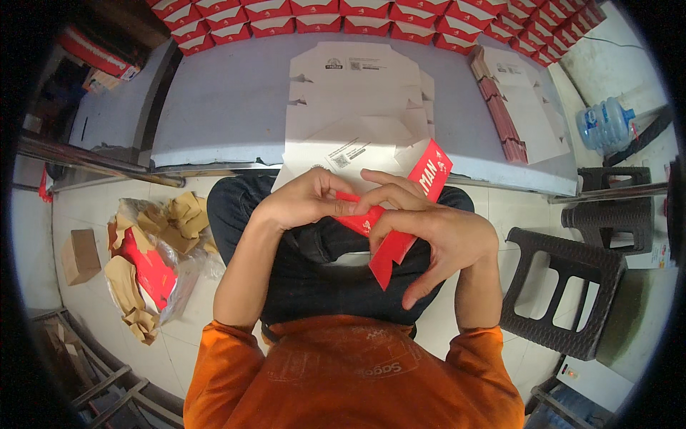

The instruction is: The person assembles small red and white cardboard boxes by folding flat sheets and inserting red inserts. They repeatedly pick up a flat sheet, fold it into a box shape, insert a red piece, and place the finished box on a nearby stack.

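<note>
Above my lap I have a partly folded red and white cardboard box [396, 247], its red printed flaps toward me and its white inner face turned up. My left hand [314, 200] pinches the box's left red flap between thumb and fingers. Over the right part of the box is my right hand [436, 232], fingers spread and bent, the thumb stretched out apart; some fingertips touch the red flap near its corner. Just beyond, a stack of flat white box blanks [350, 86] lies on the table.
Rows of folded red boxes [314, 21] line the table's far side. More flat blanks [525, 107] lie at the right of the table [221, 107]. A dark woven stool [561, 293] and a water bottle [604, 125] are at right. Torn brown paper [139, 257] sits on the floor at left.
</note>
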Available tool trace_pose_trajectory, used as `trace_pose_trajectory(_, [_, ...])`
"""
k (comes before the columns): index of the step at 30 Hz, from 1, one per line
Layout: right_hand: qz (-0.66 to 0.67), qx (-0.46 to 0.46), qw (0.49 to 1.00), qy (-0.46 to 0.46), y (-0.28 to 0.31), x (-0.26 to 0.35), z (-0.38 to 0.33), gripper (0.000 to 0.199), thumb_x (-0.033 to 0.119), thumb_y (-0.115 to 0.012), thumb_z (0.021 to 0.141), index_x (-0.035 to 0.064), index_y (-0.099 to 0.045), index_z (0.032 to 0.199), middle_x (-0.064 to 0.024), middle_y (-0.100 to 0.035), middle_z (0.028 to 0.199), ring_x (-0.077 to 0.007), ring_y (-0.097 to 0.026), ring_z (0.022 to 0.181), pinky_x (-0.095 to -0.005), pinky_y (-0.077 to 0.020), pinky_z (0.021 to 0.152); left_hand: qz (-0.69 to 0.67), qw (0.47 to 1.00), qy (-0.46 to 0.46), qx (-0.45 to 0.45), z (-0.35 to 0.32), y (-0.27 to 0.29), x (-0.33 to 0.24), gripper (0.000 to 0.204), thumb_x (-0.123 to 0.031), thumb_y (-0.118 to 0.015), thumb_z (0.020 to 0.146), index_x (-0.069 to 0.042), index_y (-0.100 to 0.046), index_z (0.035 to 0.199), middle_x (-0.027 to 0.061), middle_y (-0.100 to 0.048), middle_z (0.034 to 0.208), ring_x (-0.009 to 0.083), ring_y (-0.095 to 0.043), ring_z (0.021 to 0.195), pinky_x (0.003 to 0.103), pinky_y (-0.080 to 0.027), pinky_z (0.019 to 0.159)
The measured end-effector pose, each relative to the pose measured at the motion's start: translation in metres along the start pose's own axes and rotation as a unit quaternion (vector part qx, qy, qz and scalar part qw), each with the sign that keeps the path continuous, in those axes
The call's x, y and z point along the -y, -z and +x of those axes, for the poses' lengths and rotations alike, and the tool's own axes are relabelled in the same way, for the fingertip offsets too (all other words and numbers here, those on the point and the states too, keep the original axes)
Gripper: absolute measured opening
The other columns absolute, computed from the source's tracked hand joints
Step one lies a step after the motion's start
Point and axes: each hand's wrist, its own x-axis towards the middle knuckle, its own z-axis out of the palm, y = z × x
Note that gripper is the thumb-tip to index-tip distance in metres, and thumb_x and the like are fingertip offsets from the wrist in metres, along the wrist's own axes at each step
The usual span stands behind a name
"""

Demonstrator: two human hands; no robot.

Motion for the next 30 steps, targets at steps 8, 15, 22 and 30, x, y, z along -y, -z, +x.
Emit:
trace_pose_trajectory(8, [-0.252, -0.308, 0.909, -0.123, -0.006, 0.009, 0.013, 0.027, 0.004, -0.071, 0.071, 0.0048, -0.067, 0.098, -0.0113, -0.065, 0.102, -0.0301, -0.057, 0.106, -0.0396, -0.0385, 0.096, -0.071, 0.997, 0.018, -0.028, -0.007, -0.009, -0.02, 0.015, -0.01, -0.069, 0.088, 0.003, -0.07, 0.095, -0.0001, -0.063, 0.077, 0.0053, -0.052, 0.073, 0.024, -0.045, 0.067])
trace_pose_trajectory(15, [-0.265, -0.224, 0.927, -0.142, -0.013, 0.015, 0.013, 0.029, 0.009, -0.074, 0.076, 0.0082, -0.068, 0.105, -0.0096, -0.066, 0.087, -0.0222, -0.062, 0.078, -0.0369, -0.0443, 0.082, 0.299, 0.952, -0.061, 0.034, -0.012, -0.023, -0.059, 0.022, -0.003, -0.07, 0.083, -0.002, -0.068, 0.105, 0.0062, -0.065, 0.075, 0.0145, -0.054, 0.063, 0.031, -0.048, 0.066])
trace_pose_trajectory(22, [-0.441, -0.337, 0.828, 0.079, -0.032, -0.008, 0.008, 0.043, 0.04, -0.082, 0.069, 0.0138, -0.069, 0.1, -0.0069, -0.064, 0.116, -0.032, -0.054, 0.116, -0.0457, -0.0393, 0.095, -0.197, 0.93, -0.161, -0.265, 0.0, -0.051, -0.069, 0.021, -0.006, -0.059, 0.094, 0.002, -0.058, 0.114, 0.0096, -0.069, 0.102, 0.0157, -0.069, 0.083, 0.028, -0.057, 0.077])
trace_pose_trajectory(30, [-0.204, -0.425, 0.879, 0.067, -0.022, -0.011, 0.01, 0.05, 0.036, -0.077, 0.07, 0.0101, -0.062, 0.111, -0.0149, -0.053, 0.13, -0.0388, -0.038, 0.132, -0.0511, -0.0277, 0.107, -0.289, 0.904, -0.199, -0.245, -0.002, -0.041, -0.068, 0.024, -0.009, -0.048, 0.098, 0.005, -0.049, 0.118, 0.0198, -0.066, 0.105, 0.0282, -0.071, 0.085, 0.039, -0.063, 0.071])
